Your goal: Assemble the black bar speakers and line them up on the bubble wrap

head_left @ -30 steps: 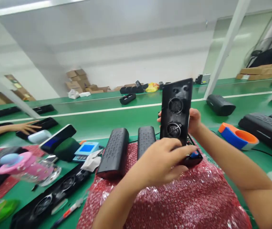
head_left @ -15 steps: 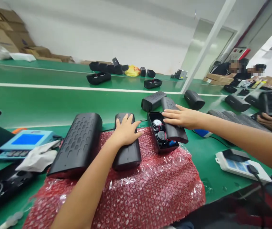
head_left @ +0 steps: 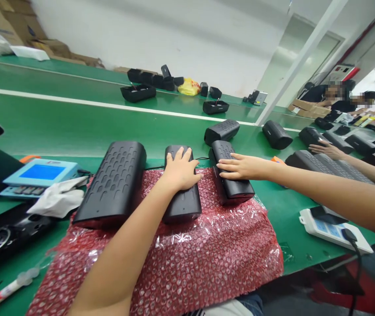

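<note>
My left hand [head_left: 181,170] lies open, fingers spread, on the patterned top of a black speaker [head_left: 181,208]. On the right, my right hand [head_left: 240,166] rests with its fingers stretched flat across a black speaker cover [head_left: 238,188]; its thumb is hidden. That cover sits over an open-topped speaker box [head_left: 219,186], whose inside no longer shows. A larger black speaker [head_left: 115,180] stands left of my left hand, untouched. All three units are on red bubble wrap [head_left: 203,250].
Left are a light-blue device with a screen [head_left: 41,172], a white cloth [head_left: 57,199] and a marker [head_left: 6,292]. A white power strip [head_left: 334,232] lies right. More speakers [head_left: 276,134] stand behind. Another person's hand [head_left: 329,150] reaches in at the right.
My right hand has brought the tilted cover down over the box, hiding the drivers and wires inside. My left hand stays on its speaker. The other person's hand no longer holds a black unit.
</note>
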The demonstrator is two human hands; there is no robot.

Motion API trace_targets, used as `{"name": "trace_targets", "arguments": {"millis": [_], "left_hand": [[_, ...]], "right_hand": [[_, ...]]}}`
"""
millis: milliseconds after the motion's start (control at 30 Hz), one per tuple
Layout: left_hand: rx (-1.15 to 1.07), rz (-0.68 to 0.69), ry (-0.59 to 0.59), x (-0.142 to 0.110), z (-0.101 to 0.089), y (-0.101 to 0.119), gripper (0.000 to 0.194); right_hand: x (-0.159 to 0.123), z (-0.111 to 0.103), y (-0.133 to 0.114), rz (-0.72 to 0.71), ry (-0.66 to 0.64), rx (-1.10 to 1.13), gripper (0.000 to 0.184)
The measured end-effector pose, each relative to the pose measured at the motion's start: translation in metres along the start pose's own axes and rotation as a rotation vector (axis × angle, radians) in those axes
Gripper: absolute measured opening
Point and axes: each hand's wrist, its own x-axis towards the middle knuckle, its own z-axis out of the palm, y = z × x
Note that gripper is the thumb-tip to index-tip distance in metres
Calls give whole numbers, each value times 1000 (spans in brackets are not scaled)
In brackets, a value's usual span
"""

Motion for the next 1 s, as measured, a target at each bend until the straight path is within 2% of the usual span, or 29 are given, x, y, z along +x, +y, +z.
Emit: {"name": "trace_targets", "arguments": {"millis": [500, 633, 700, 733, 800, 867, 933, 1000], "left_hand": [[6, 3, 6, 0, 1, 0, 57], [-2, -1, 4, 0, 0, -1, 56], [-9, 0, 0, -1, -1, -1, 56], [-13, 2, -2, -1, -1, -1, 56], [-15, 3, 1, -2, -1, 0, 57], [-19, 6, -2, -3, 0, 0, 58], [-52, 12, -4, -3, 0, -1, 59], [-132, 19, 18, -4, -4, -7, 60]], "right_hand": [[11, 0, -10, 35, -50, 23, 50], [7, -11, -7, 144, -45, 58, 58], [5, -23, 3, 236, 25, 92, 59], [4, -29, 9, 290, 105, 112, 56], [8, -35, 19, 443, 357, 149, 47], [19, -28, 22, 630, 576, 204, 46], [33, -10, 20, 732, 580, 298, 55], [45, 11, 16, 697, 435, 399, 63]]}}
